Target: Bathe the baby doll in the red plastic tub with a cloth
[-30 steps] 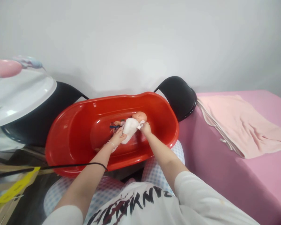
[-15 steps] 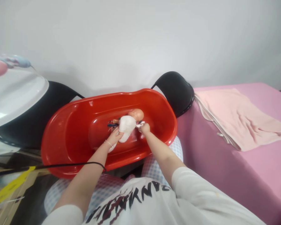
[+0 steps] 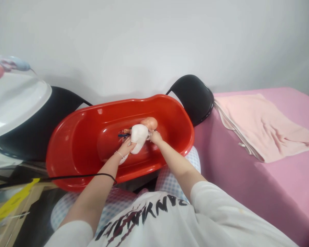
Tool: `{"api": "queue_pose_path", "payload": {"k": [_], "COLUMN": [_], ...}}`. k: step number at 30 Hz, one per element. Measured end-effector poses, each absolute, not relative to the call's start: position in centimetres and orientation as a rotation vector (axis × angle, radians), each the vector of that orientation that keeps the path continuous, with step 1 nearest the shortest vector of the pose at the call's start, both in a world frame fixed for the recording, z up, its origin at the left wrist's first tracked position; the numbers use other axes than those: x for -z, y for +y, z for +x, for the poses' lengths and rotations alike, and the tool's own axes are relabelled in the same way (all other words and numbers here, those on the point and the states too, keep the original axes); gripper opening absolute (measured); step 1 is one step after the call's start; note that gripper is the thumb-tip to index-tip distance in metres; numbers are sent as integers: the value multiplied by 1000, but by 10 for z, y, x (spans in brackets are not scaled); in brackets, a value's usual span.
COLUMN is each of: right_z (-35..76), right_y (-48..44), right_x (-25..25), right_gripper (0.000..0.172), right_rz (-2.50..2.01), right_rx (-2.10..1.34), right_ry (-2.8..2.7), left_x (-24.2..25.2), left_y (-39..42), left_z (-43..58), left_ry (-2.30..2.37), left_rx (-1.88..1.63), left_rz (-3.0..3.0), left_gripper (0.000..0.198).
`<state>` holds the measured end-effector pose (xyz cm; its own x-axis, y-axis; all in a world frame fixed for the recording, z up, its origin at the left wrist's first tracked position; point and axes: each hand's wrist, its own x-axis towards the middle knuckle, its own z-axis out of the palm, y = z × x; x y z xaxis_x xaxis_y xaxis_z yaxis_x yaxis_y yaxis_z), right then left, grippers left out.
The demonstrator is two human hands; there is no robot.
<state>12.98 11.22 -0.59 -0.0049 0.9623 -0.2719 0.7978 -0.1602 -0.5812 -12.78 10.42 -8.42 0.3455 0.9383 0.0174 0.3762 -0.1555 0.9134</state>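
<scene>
A baby doll (image 3: 149,122) with a bald head lies in a red baby bathtub (image 3: 63,144), a white garment (image 3: 139,134) over its body. Its head points to the right. My left hand (image 3: 126,148) is closed around the doll's lower end, at the garment's edge. My right hand (image 3: 156,137) is closed at the doll's neck or shoulder; a small white bit, perhaps fabric, shows at its fingertips, but I cannot make it out. Beside the doll's arm is a small dark-blue item (image 3: 123,136), partly hidden.
A pink towel (image 3: 262,123) lies on a pink-covered table (image 3: 293,103) at right. Black chairs (image 3: 193,97) stand behind the tub, with a white basin (image 3: 18,99) at left. A black cable (image 3: 77,176) crosses near my left forearm.
My right hand has moved slightly left, closer to the doll's neck, and the white bit in its fingers is less visible. The left hand keeps its hold.
</scene>
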Motion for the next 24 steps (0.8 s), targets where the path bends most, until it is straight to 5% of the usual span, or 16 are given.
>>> {"api": "queue_pose_path", "payload": {"k": [12, 24], "right_z": [131, 127], "right_y": [100, 98], "right_x": [12, 1], "right_gripper": [81, 66], "right_rz": [-2259, -2239], "right_rx": [-845, -1005], "right_ry": [-1973, -1939], "left_x": [81, 66], "left_y": [97, 97], "left_z": [-128, -128], "left_ry": [1148, 1198], "left_rx": [-783, -751], "left_rz": [1571, 1576], "left_gripper": [68, 69]}}
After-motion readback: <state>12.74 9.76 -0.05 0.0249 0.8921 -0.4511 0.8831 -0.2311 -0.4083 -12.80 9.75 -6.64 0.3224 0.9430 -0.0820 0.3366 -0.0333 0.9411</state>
